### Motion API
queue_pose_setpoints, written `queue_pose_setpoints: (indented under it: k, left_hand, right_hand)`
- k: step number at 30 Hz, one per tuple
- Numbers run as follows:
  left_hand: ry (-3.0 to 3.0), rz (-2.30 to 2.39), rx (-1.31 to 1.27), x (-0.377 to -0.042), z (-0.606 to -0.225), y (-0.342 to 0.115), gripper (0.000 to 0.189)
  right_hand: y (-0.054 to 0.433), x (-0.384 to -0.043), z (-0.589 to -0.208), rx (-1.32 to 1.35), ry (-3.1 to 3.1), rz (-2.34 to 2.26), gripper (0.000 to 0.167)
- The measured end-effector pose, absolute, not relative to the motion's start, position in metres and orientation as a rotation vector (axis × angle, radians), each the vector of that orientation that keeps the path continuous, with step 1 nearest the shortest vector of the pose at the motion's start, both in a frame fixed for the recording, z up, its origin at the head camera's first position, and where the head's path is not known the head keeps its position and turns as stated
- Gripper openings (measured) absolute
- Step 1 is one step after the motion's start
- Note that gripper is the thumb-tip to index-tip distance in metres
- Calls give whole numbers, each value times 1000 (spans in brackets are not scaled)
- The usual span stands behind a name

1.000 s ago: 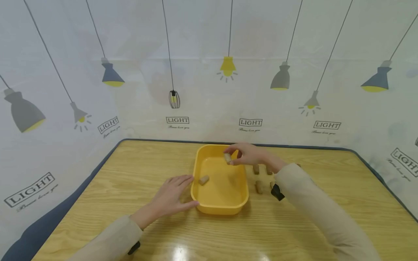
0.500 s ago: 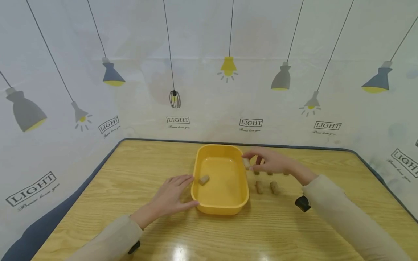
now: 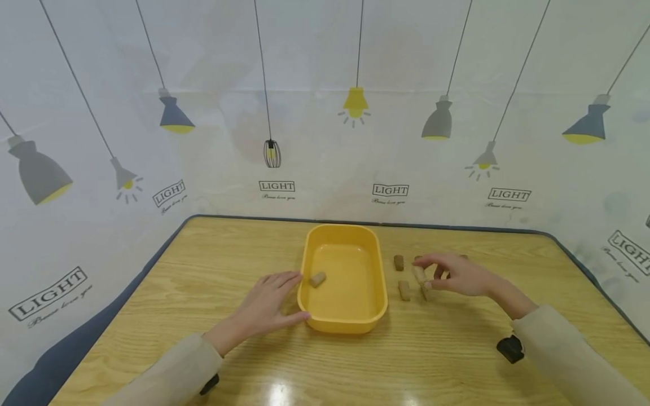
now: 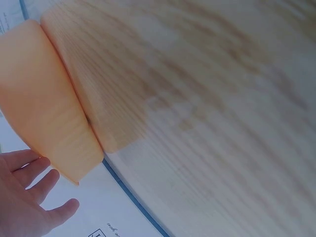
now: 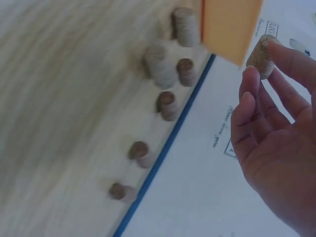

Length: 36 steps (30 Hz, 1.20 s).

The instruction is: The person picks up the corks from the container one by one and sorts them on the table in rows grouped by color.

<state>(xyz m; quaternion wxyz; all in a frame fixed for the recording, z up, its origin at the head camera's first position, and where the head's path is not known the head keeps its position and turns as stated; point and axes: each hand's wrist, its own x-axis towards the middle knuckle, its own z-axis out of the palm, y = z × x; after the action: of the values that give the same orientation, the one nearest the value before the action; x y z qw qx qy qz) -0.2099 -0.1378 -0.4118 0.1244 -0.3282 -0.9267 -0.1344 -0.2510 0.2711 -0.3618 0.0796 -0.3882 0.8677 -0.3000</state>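
Between thumb and fingertips, my right hand [image 3: 459, 274] pinches a cork [image 5: 261, 58], held above the table to the right of the yellow tray [image 3: 345, 326]. Several other corks stand on the table around and below that hand, such as one cork [image 3: 403, 290] near the tray and another cork [image 5: 159, 66] in the right wrist view. My left hand [image 3: 266, 304] has its fingers spread, with fingertips and thumb at the tray's left side. One cork [image 3: 317, 279] lies on its side in the tray. In the head view, my right hand partly hides some corks.
The wooden table [image 3: 218, 248] has a dark blue edge [image 3: 244, 218] along the back. Behind it hangs a pale wall covering [image 3: 315, 129] printed with lamps. Black straps with small devices show under both wrists.
My right hand has moved from over the tray to the right and nearer, carrying the cork over the standing corks. The left hand, the tray and the cork inside it have stayed put.
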Motion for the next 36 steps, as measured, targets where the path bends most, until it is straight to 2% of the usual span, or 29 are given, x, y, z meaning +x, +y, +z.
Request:
queue_pose_setpoints:
  k: [15,22,36]
  left_hand:
    - [-2697,-385,-953,-209,-410,-138,81]
    - [-2730,-372,-934,-210,-411,-137,82]
    - [-2742,-387,-943,-208,-408,-137,82]
  right_hand:
    - [322,-239,-407,-961,2624,-976,46]
    - [330,-240,-411,-831,2677,-985,45]
    - [337,-247,-423,-822,2691,-997,45]
